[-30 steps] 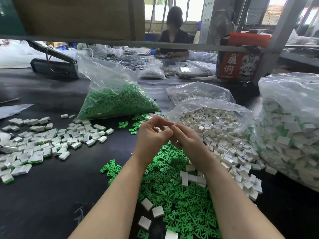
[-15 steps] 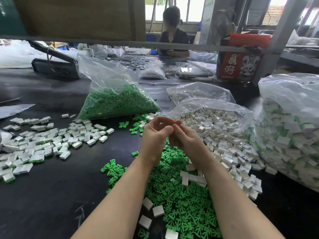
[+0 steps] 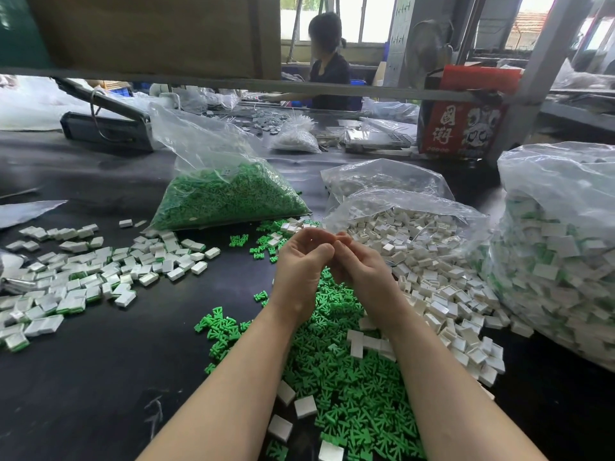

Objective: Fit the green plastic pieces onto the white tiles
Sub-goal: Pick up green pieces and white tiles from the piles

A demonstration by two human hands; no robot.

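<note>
While pressed together at frame centre over green pieces (image 3: 346, 387), left hand (image 3: 301, 272) and right hand (image 3: 361, 272) curled, held item hidden, grip undeterminable.

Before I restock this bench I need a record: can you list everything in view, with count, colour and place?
loose green pieces: a heap, too many to count, green, on the black table under the forearms
bag of green pieces: one, clear plastic, behind the heap
loose white tiles: a pile, white, spilling from an open clear bag, right of the hands
finished tiles: many, white with green edges, spread at left
big bag of tiles: one, clear, white and green contents, far right
red box: one, at the back right
another person: one, dark top, at the far bench
left hand: fingers curled, raised, touching the right
right hand: fingers curled; what they hold is hidden
</note>
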